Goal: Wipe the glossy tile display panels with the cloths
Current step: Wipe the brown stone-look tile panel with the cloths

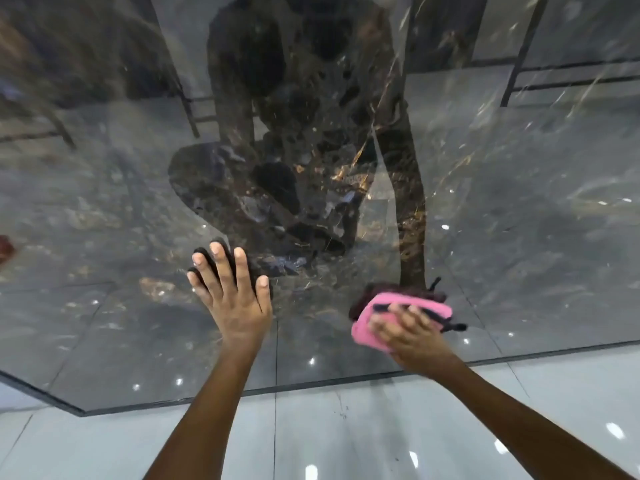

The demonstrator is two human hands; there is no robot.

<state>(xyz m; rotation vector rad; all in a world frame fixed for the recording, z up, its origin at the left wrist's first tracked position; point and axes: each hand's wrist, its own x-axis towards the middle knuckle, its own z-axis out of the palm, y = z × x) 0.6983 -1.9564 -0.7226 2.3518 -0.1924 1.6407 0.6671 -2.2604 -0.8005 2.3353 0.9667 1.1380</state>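
A large glossy dark marbled tile panel point(502, 220) fills most of the view, with gold and white veins and a mirror-like sheen. My left hand point(232, 292) lies flat on it with fingers spread, holding nothing. My right hand point(410, 332) presses a folded pink cloth point(374, 322) with a dark trim against the panel near its lower edge. The hand and cloth look slightly blurred.
The panel's dark lower edge point(346, 379) runs across the frame above a pale glossy floor point(346, 438). The panel reflects a person's figure and dark frame bars point(519, 64). A small reddish object point(5, 249) shows at the far left edge.
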